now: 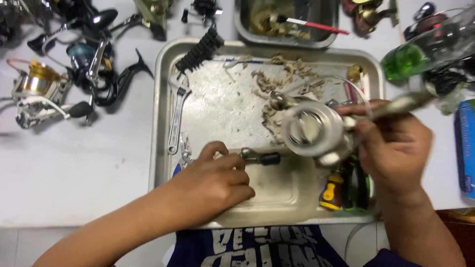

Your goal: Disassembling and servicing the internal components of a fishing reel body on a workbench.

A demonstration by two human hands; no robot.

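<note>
Over the metal tray (163,113), the right hand (393,148) grips a silver fishing reel (314,131), the left hand (213,180) pinching its black-knobbed handle (260,158).

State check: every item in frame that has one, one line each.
Silver reel: held up over the tray, spool face to camera.
Right hand: gripping the reel.
Left hand: closed on a small black-tipped tool.
Wrench: flat in the tray.
Tray: littered with scraps.
Gold reel: lying on the table.
</note>
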